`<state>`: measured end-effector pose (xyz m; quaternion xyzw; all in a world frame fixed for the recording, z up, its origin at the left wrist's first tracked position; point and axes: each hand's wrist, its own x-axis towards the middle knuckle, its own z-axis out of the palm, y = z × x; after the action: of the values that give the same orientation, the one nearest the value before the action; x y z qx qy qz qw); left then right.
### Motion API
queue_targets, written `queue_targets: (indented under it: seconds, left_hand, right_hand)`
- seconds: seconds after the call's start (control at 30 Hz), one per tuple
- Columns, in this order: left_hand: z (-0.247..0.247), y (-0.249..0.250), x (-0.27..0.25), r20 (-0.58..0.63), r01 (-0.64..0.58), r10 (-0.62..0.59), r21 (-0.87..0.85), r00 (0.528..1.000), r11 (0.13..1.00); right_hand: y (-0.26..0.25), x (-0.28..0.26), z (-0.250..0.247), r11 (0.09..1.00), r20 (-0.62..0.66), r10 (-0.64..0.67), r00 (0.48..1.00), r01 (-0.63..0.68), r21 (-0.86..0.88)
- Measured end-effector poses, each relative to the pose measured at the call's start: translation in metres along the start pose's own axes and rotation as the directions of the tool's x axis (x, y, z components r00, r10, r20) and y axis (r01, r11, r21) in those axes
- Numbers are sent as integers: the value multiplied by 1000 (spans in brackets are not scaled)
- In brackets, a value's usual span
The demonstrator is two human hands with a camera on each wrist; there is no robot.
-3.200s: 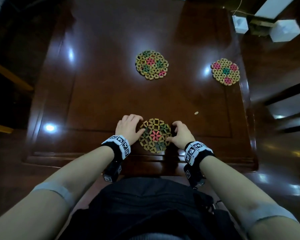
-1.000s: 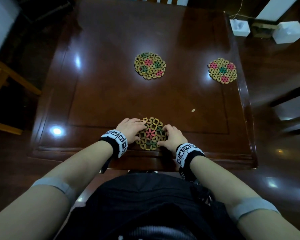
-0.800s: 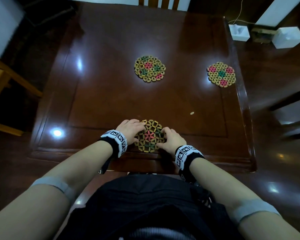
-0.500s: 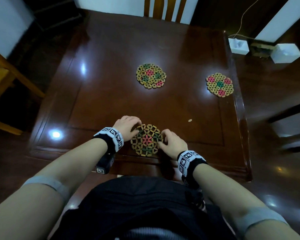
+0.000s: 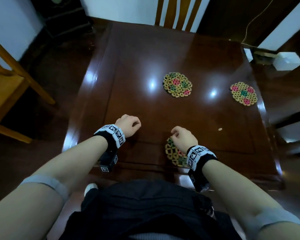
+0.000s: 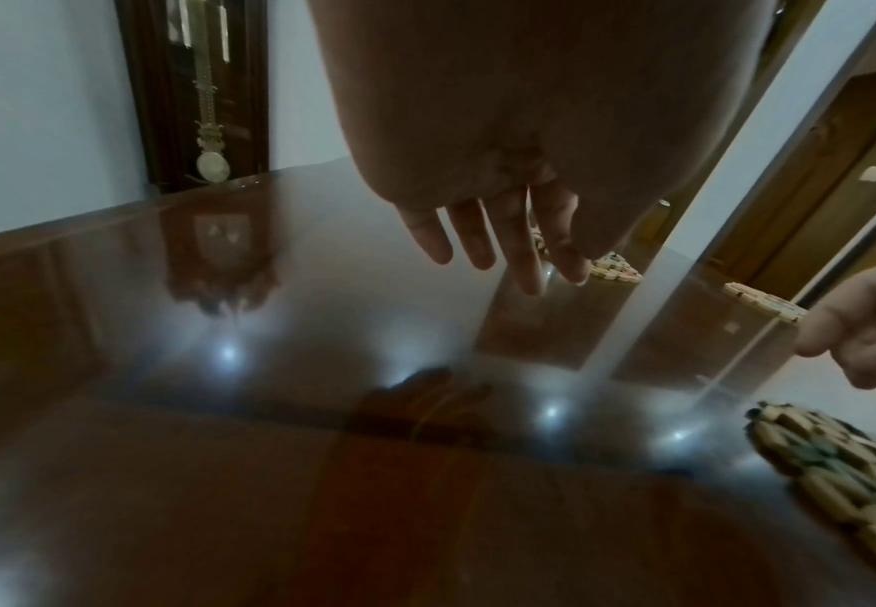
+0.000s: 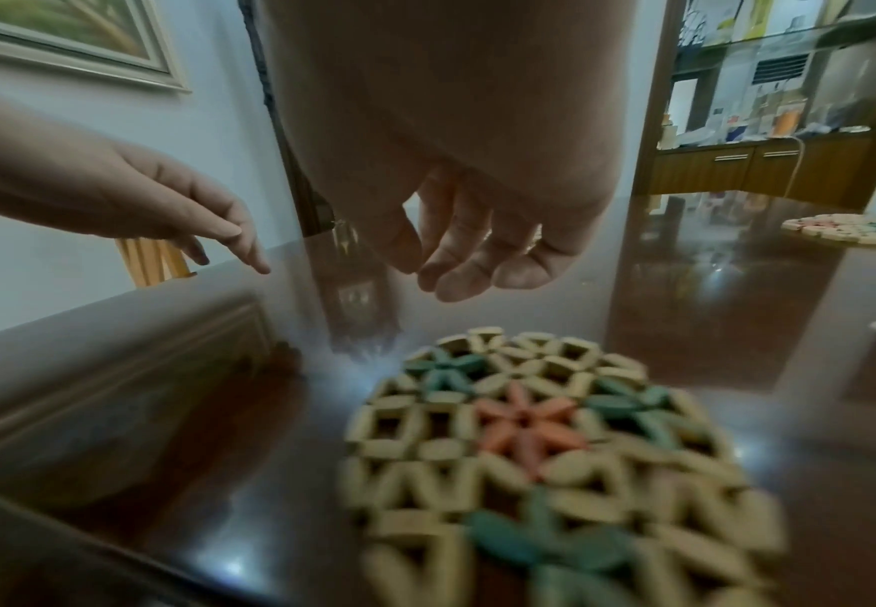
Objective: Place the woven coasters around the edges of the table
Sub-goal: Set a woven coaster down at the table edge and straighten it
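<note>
Three round woven coasters lie on the dark glossy table (image 5: 137,70). The nearest coaster (image 5: 173,153) (image 7: 545,451) (image 6: 841,464) sits flat at the near edge, partly under my right wrist. A second coaster (image 5: 177,84) lies mid-table and a third coaster (image 5: 243,93) (image 7: 851,230) at the right edge. My left hand (image 5: 128,124) (image 6: 498,242) hovers above bare table to the left of the near coaster, fingers hanging loose, holding nothing. Just above the near coaster's far rim hangs my right hand (image 5: 183,135) (image 7: 457,254), fingers loosely curled, empty.
A small pale speck (image 5: 220,129) lies on the table right of my right hand. A wooden chair back (image 5: 178,13) stands at the far edge, another wooden chair (image 5: 7,87) at the left. White boxes (image 5: 287,60) sit on the floor at right.
Both hands have let go of the near coaster and lifted off it; the left hand moved away to the left. The coaster stays at the near edge. The head view tilted up.
</note>
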<state>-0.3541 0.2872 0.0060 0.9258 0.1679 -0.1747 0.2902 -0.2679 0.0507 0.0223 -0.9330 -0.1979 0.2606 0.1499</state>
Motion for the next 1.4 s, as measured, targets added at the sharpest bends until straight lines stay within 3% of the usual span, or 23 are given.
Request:
queue_targets:
  seconds: [0.17,0.4,0.7,0.9,1.03,1.23,1.4]
  left_hand:
    - [-31,-68,-13,47,-110,110,2,993,994]
    - [-67,-144,-43,105,-199,199,-9,974,980]
    - [-100,-167,-33,161,-225,224,-11,961,974]
    - [-118,-173,-12,198,-218,205,43,958,975]
    - [-132,-181,2,248,-237,215,62,945,969]
    - [-163,-202,31,326,-319,272,101,905,942]
    - [-206,-233,58,417,-475,380,151,826,867]
  right_hand:
    - [-90,-12,56,994,-85,73,994,-66,85]
    - [-189,-30,118,972,61,106,993,-116,203]
    - [-217,-26,109,945,65,192,979,-202,259]
    - [-237,-1,100,974,99,163,982,-176,142]
    - [-253,4,108,965,134,190,973,-210,154]
    - [-287,16,116,932,119,312,943,-328,156]
    - [-348,38,136,869,81,430,899,-437,233]
